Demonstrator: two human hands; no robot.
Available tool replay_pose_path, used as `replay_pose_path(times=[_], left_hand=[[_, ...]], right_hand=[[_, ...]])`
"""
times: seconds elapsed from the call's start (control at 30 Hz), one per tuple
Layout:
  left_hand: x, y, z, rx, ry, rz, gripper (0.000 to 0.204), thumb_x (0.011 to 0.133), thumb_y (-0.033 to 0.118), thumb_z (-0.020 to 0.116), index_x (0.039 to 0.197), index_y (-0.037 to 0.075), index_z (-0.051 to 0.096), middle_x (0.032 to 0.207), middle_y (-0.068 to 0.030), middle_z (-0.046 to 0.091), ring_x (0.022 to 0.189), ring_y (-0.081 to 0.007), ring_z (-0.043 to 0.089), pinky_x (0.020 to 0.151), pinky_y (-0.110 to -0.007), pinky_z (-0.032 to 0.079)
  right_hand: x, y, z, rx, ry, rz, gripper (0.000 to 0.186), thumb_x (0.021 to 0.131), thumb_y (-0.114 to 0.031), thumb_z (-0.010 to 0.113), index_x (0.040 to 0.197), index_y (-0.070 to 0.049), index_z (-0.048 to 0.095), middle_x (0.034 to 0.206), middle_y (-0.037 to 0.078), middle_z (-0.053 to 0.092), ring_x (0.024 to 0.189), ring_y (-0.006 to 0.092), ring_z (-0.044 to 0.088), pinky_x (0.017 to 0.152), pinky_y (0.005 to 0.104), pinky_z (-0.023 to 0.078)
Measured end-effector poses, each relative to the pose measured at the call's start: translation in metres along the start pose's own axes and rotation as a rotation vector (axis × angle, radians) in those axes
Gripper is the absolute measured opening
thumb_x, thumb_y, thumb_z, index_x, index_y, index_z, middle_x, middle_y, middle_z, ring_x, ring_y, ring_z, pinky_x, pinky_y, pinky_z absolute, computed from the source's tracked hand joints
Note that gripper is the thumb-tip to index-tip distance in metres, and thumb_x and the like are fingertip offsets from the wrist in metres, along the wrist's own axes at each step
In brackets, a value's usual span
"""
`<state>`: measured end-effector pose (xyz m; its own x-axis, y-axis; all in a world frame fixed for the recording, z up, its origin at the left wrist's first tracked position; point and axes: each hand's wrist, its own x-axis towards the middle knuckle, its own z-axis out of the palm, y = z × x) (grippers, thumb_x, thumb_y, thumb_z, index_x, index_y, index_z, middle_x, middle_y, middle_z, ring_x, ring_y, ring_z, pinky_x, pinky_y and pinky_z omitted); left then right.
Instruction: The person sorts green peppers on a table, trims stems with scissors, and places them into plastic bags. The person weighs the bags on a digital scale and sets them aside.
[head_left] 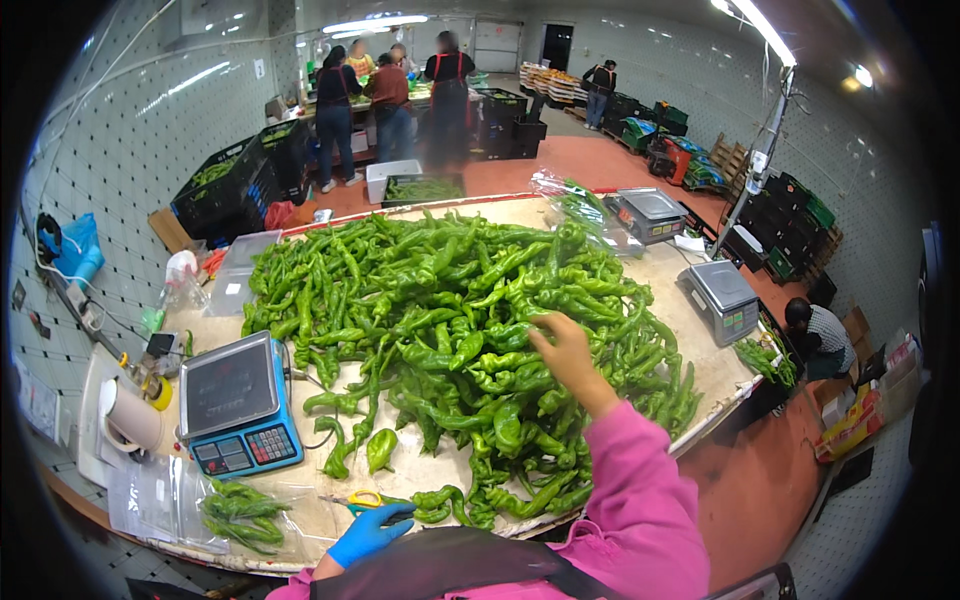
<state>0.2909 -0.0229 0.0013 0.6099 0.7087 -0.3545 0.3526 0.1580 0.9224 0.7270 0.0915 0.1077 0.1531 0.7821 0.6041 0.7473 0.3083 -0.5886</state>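
My bare right hand [568,362] reaches into the big pile of long green peppers [460,265], its fingers apart and slightly bent at the peppers' surface. At the front edge of the table [690,370], my left hand [365,537], in a blue glove, rests with fingers loosely stretched out beside yellow-handled scissors [366,498] and a few peppers. A clear bag of peppers [240,515] lies to its left, below a blue digital scale [238,420].
Two grey scales [718,300] stand on the right side, a white pitcher [135,415] at left. Behind are black crates [220,195] and several co-workers [390,100]. Another person [820,340] bends down at the right beyond the table. A lamp pole [760,160] rises at back right.
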Motion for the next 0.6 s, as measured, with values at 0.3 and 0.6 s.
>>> replay_pose_path(times=[0.3, 0.6], left_hand=[[-0.023, -0.010, -0.007, 0.037, 0.262, -0.097, 0.037, 0.094, 0.017, 0.065, 0.127, 0.002, 0.061, 0.118, -0.0103, 0.067, 0.106, -0.0178, 0.062, 0.093, -0.031, 0.050], [0.004, 0.010, -0.006, 0.132, 0.350, -0.199, 0.036, 0.094, 0.017, 0.066, 0.126, 0.003, 0.063, 0.118, -0.0146, 0.069, 0.110, -0.0201, 0.063, 0.101, -0.033, 0.046]], right_hand=[[0.175, 0.101, 0.116, -0.894, -0.454, -0.004, 0.022, 0.085, -0.011, 0.059, 0.104, -0.010, 0.069, 0.108, 0.010, 0.066, 0.107, 0.0288, 0.062, 0.083, 0.0439, 0.053], [0.173, 0.151, 0.138, -1.221, -0.350, -0.115, 0.020, 0.087, -0.017, 0.058, 0.095, -0.014, 0.075, 0.106, 0.009, 0.064, 0.094, 0.0285, 0.061, 0.080, 0.0457, 0.045]])
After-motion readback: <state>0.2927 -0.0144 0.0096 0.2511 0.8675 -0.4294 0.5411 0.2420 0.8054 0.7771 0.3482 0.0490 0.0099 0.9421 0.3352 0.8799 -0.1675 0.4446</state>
